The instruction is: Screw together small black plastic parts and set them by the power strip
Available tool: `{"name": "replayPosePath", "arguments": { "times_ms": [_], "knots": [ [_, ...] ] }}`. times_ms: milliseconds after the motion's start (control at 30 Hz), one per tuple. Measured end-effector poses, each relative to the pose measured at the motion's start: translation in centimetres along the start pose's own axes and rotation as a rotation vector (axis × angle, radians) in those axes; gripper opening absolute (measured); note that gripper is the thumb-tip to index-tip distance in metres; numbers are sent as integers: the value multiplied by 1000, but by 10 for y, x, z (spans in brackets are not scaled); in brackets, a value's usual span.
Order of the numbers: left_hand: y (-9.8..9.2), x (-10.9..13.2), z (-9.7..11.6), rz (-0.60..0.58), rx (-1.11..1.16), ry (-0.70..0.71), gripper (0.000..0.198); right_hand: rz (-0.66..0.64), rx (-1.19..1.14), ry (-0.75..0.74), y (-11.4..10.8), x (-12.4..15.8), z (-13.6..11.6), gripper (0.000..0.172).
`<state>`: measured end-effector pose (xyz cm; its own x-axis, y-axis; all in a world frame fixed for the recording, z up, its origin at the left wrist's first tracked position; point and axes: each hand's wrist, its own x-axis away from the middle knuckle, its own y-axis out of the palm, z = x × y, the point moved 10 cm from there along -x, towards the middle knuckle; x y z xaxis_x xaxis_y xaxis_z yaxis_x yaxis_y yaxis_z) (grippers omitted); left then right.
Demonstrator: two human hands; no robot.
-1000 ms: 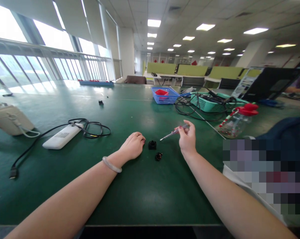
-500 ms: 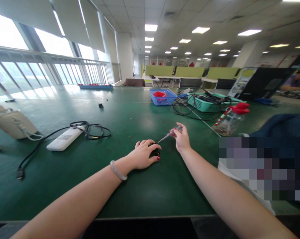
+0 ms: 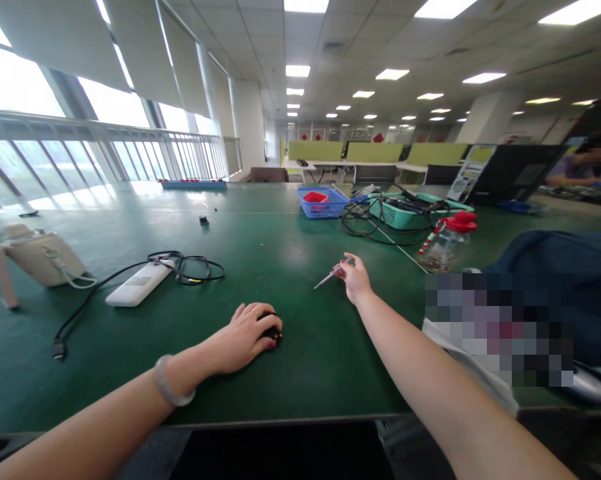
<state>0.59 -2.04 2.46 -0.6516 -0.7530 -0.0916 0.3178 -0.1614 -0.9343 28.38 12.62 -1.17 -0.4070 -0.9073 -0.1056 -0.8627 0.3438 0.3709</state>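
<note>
My left hand (image 3: 243,337) rests on the green table (image 3: 290,373) with its fingers curled over a small black part (image 3: 272,333), which is mostly hidden under them. A pale bangle circles that wrist. My right hand (image 3: 354,279) is raised a little farther back and to the right, pinching a thin screwdriver (image 3: 330,274) whose metal tip points left and down. The two hands are apart.
A white power bank (image 3: 138,285) with a black cable (image 3: 190,267) lies at the left, a beige case (image 3: 40,257) beyond it. Farther back stand a blue basket (image 3: 321,201), a teal basket with cables (image 3: 405,213) and a red-capped bottle (image 3: 445,243). Dark blue cloth (image 3: 560,267) lies right.
My left hand reached onto the black parts, closed over them and slid them toward me. My right hand with the screwdriver stayed raised, drifting slightly back as the camera tilted.
</note>
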Motion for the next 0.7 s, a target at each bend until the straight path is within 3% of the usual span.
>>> {"name": "replayPosePath", "arguments": {
  "times_ms": [333,500,700],
  "knots": [
    [-62,138,-160,271,-197,-354,22,10,-125,41,-9,-3,0,34],
    [-97,185,-188,464,-145,-421,19,7,-150,51,-9,-1,1,32],
    [-118,218,-222,620,-105,-719,34,-1,-159,61,-9,-1,2,30]
  ]
}}
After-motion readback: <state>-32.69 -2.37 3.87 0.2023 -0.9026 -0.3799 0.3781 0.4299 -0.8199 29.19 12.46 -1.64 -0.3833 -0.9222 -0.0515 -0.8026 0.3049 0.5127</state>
